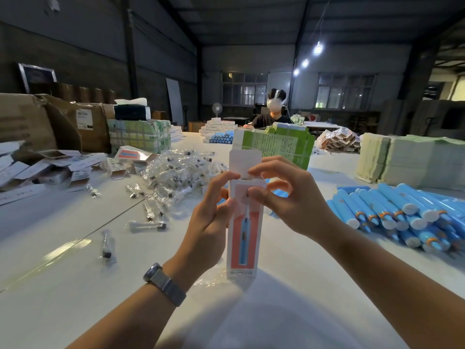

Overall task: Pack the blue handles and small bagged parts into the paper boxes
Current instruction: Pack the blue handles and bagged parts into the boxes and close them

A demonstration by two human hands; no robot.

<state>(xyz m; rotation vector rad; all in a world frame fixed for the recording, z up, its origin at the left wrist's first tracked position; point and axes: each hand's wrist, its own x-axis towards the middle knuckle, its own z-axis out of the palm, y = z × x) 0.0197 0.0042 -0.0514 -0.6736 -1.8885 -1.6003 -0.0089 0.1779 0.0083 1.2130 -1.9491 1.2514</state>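
Paper box (242,238), centre frame: upright, long axis vertical, top flap open. Our left hand (210,220) grasps its side; our right hand (284,197) pinches its mouth, nearer the handles (392,212) at right.

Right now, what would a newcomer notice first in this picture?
First, the tall paper box standing upright in the centre, top flap open, held by the left hand and right hand. Then the blue handles heaped at right, and the clear bagged parts piled left of the box.
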